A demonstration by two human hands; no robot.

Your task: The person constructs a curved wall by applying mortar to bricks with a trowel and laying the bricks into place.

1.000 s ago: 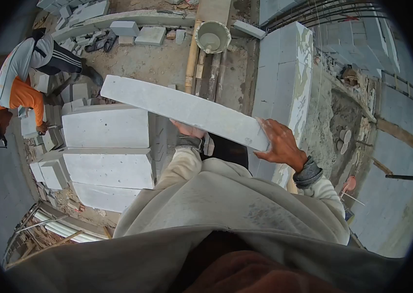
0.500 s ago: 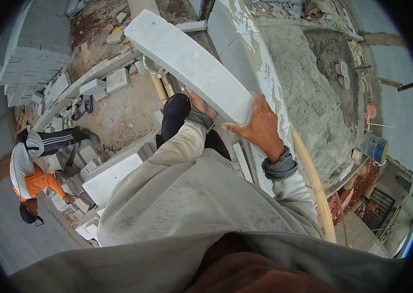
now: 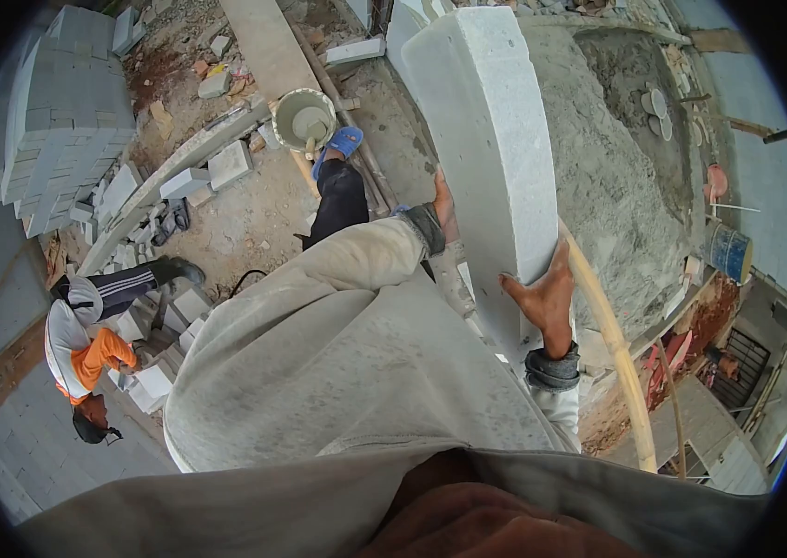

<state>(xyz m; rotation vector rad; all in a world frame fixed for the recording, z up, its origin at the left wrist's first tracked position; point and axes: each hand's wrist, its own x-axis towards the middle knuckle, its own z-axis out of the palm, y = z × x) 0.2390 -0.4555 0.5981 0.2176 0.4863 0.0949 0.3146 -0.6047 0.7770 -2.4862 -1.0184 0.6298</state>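
Note:
A long pale lightweight concrete block (image 3: 486, 139) stands over the line of the wall, its narrow face turned up toward me. My right hand (image 3: 547, 296) grips its near end, thumb spread across the left side and fingers round the right edge. Against the block's left side is my left hand (image 3: 446, 206), its fingers partly hidden by the block. Beyond my foot in a blue sandal (image 3: 347, 141), a bucket (image 3: 279, 121) holds grey mix and a tool with a handle.
A co-worker in an orange and white shirt (image 3: 63, 349) bends over loose blocks (image 3: 153, 381) at left. Tall block stacks (image 3: 68, 121) stand behind. A bamboo pole (image 3: 612, 339) runs along my right, beside a rough grey slope (image 3: 598, 186). A plank (image 3: 268, 42) lies ahead.
The block has swung right and turned upright from its slanted position, over the wall, both hands moving with it. The bucket and my sandal have come into view. The co-worker's arm has drawn in.

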